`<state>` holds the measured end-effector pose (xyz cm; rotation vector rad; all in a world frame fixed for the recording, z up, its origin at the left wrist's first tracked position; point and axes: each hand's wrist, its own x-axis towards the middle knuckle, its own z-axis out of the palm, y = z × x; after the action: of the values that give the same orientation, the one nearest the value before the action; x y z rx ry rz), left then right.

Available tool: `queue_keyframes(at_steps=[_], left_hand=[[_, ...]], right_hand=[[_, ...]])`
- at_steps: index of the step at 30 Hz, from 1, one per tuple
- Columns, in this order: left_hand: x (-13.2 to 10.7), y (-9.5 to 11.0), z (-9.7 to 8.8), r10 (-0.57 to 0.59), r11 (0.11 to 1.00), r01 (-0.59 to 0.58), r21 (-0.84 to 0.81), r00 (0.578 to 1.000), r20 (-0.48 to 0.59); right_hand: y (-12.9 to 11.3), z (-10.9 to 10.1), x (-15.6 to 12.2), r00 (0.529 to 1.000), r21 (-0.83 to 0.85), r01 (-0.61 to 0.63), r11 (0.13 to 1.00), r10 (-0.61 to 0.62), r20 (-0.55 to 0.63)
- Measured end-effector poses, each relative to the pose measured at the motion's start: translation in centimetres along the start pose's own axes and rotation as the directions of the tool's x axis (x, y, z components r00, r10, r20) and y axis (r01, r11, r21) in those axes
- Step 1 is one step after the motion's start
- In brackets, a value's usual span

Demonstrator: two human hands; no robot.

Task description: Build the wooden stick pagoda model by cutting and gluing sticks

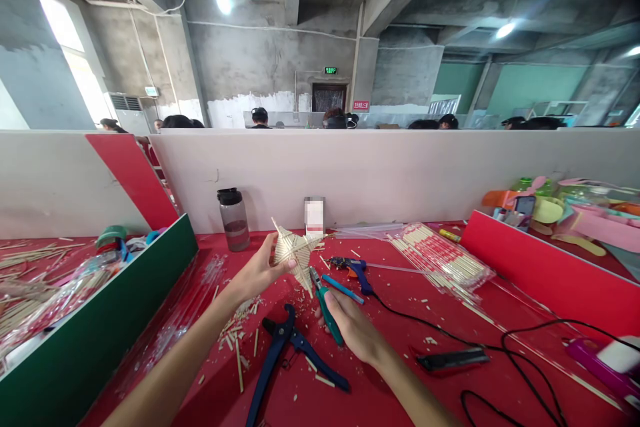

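My left hand (pixel 257 271) holds up a small structure of glued bamboo sticks (pixel 295 251) above the red table (pixel 390 360), fingers pinched on its left side. My right hand (pixel 353 328) grips teal-handled pliers (pixel 324 303), whose jaws point up at the lower edge of the stick structure. Cut stick bits (pixel 239 337) lie scattered under both hands.
Large blue-handled cutters (pixel 285 353) lie near my forearms. A blue glue gun (pixel 354 268) with a black cord, a pack of sticks (pixel 440 257), a dark bottle (pixel 233 219), a black strip (pixel 453 359) and green and red dividers surround the spot. People sit beyond the white partition.
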<state>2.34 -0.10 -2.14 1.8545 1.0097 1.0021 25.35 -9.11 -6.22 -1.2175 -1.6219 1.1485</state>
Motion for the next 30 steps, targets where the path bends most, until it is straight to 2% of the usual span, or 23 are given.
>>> queue_keyframes(at_steps=[5, 12, 25, 30], left_hand=[[0.03, -0.25, -0.05, 0.013, 0.998, -0.013, 0.055, 1.0, -0.009], [-0.22, 0.21, 0.33, 0.001, 0.998, -0.002, 0.07, 1.0, 0.01], [-0.1, 0.08, 0.19, -0.008, 0.999, 0.006, -0.041, 0.999, -0.033], [-0.1, 0.63, 0.26, -0.01, 0.999, 0.009, -0.054, 1.0, -0.018]], right_hand=[[0.37, 0.1, 0.04, 1.0, -0.066, 0.028, 0.997, -0.028, 0.01], [0.67, 0.03, 0.01, 0.989, -0.24, 0.129, 0.962, -0.142, -0.035], [0.59, 0.36, 0.15, 0.97, -0.22, 0.168, 0.961, -0.201, -0.138], [0.82, 0.38, 0.3, 0.996, -0.049, 0.057, 0.997, -0.06, -0.069]])
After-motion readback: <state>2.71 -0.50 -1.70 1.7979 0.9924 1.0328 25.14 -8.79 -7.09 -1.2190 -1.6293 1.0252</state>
